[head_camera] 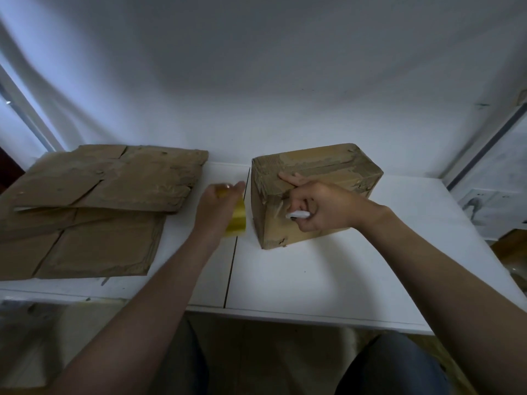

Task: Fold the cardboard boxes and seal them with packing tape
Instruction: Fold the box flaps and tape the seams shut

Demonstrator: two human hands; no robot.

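While left [217, 207] grips tape [238, 221], right [323, 207] holds, seemingly, cutter [298, 214].

No legible text, label or number anywhere on the cardboard or tape.

Dim, bluish, wide-angle warp; left hand motion-blurred.

Left hand [216, 205] and right hand [323, 208] bare, forearms [142, 303] too; dark blue-grey trousers [393, 366] at 5 and 7 o'clock.
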